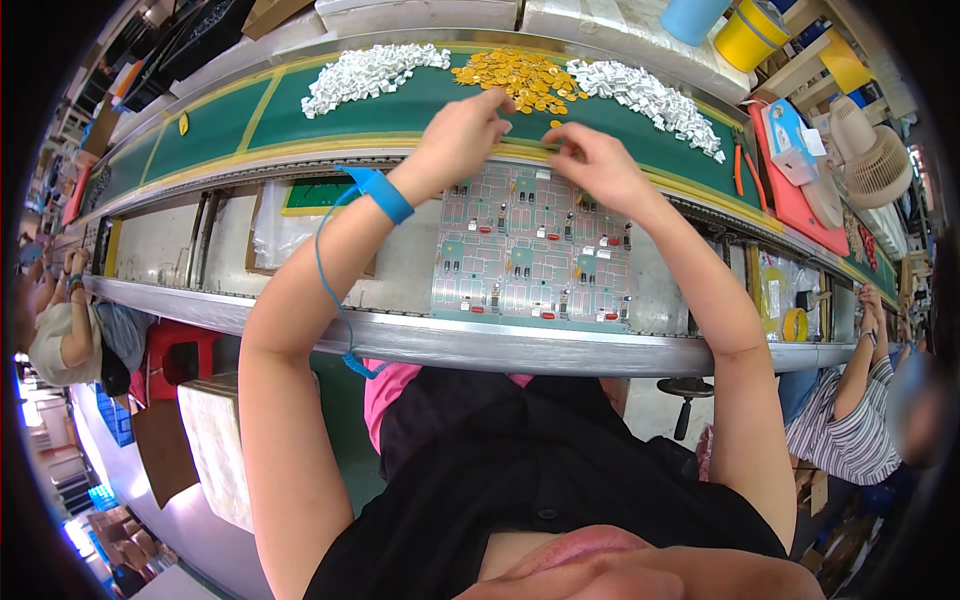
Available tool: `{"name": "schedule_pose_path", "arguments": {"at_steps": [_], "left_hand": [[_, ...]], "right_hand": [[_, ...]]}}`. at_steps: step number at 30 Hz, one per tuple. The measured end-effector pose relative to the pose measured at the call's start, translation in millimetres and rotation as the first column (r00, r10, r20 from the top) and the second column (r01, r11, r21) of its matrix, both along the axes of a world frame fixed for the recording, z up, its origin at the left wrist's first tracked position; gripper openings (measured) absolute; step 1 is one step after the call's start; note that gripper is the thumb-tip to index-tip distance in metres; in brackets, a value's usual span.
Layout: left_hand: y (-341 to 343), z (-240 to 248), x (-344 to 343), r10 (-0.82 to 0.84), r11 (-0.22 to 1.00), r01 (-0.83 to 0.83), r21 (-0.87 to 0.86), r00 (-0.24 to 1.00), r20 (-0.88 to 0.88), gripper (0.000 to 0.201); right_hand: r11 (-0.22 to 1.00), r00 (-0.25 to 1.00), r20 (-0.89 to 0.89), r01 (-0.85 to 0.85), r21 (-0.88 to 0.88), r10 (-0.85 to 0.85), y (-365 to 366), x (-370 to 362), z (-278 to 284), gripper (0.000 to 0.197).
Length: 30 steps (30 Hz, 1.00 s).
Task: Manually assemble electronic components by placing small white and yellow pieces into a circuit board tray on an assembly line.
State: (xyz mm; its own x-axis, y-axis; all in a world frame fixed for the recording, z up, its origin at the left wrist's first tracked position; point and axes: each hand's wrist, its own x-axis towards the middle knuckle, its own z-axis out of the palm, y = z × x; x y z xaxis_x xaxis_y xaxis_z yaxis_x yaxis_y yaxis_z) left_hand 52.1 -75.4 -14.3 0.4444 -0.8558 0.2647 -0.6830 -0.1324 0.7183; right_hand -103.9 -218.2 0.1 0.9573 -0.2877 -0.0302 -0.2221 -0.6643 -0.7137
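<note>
Hands (462,140) (605,172) hover apart near the far edge of the circuit board (532,248).

One left hand (455,145), one right hand (605,170), one blue wristband (384,196), one circuit panel (535,255), heaps of white parts (375,80) two, heap of yellow discs (515,76) one, pieces too many to count, one fan (880,168), one red stool (183,331), one striped shirt (850,435).

Head-high fisheye; downward; close above
</note>
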Motion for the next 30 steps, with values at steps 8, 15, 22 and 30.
{"name": "schedule_pose_path", "arguments": {"at_steps": [8,15,22,30], "left_hand": [[-0.1,-2.0,-32.2,-0.120,0.986,0.076,0.146,0.940,0.320,0.008],[-4.8,-10.6,-34.6,-0.133,0.983,0.063,0.172,0.892,0.433,0.009],[-2.6,-7.2,-33.5,-0.073,0.997,0.070,0.024,0.897,0.436,0.012],[20.8,-5.8,65.6,0.315,0.902,-0.431,-0.041,0.589,0.744,0.013]], "right_hand": [[0.521,0.969,0.123,0.006,0.853,-0.212,-26.7,-17.9,1.1,0.026],[0.539,0.984,0.093,0.003,0.842,-0.151,-23.0,-18.9,13.0,0.025],[0.653,0.996,0.026,0.033,0.756,-0.080,-25.8,-22.9,14.6,0.019],[0.883,0.997,0.067,-0.008,0.470,-0.027,-2.8,-21.7,12.6,0.023]]}}
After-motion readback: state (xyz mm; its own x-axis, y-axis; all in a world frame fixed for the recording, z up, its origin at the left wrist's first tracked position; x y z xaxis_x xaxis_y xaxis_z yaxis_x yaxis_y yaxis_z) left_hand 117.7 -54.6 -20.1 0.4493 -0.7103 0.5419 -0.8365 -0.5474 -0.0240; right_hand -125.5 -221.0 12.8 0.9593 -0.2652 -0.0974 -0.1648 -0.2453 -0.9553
